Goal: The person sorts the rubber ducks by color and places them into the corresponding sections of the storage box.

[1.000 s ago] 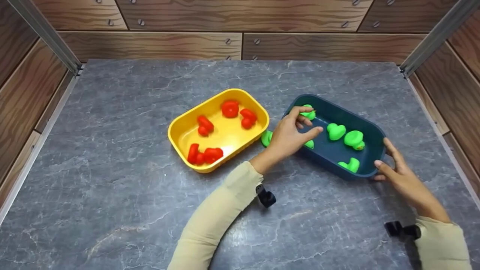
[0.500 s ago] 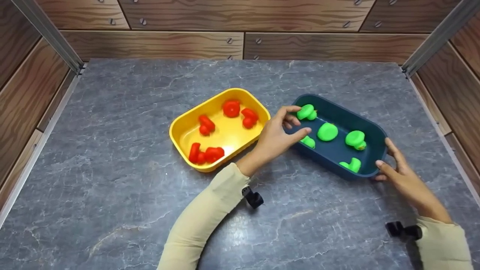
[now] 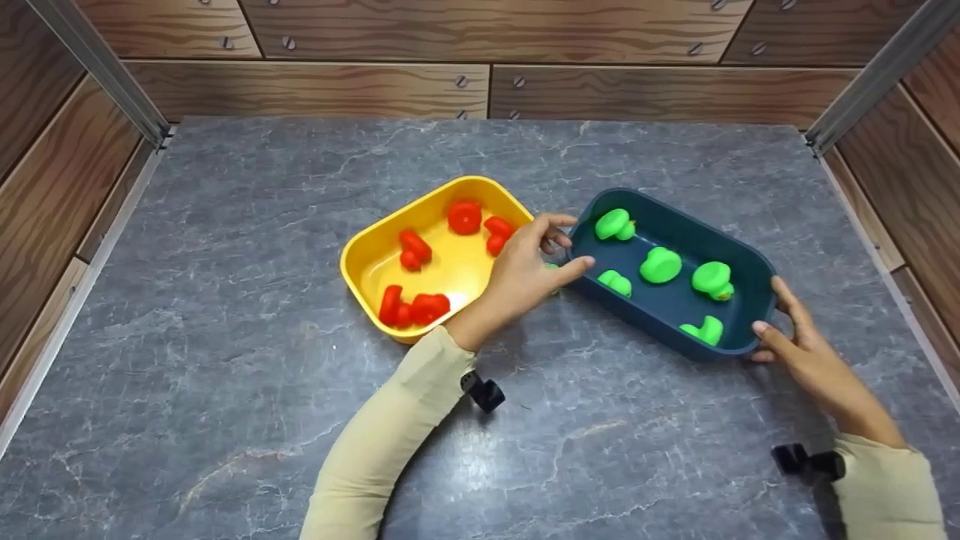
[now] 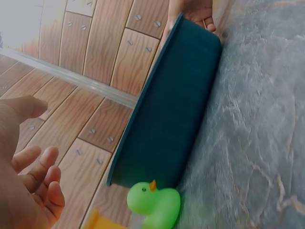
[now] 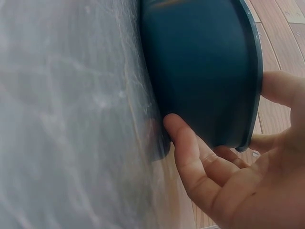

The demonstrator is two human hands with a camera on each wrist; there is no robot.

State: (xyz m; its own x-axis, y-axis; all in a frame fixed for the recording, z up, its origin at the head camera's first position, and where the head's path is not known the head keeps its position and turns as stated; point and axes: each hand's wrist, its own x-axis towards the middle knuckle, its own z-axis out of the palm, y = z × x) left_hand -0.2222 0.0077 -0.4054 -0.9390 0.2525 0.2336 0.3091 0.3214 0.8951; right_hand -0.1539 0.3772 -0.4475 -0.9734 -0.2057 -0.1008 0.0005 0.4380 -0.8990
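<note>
My left hand [image 3: 525, 266] hovers with fingers apart and holds nothing, between a yellow tub [image 3: 457, 274] and a dark blue tub [image 3: 622, 255]. Close under it, a green rubber duck [image 4: 162, 205] stands outside the blue tub by its end; in the head view the hand mostly hides this duck. At the blue tub's far right end, my right hand [image 3: 814, 356] grips the corner, thumb at the rim and fingers against the outer wall. Several green ducks [image 3: 660, 265] lie tipped inside the blue tub. The yellow tub contains several red rubber toys [image 3: 464, 217].
Both tubs sit on a grey marbled tabletop [image 3: 262, 375]. Wood-patterned panels [image 3: 300, 90] wall in the back and sides, with metal posts [image 3: 855, 90] at the rear corners.
My left hand has drawn back leftward out of the blue tub, leaving a green duck lying in its middle. My right hand has stayed on the tub's end.
</note>
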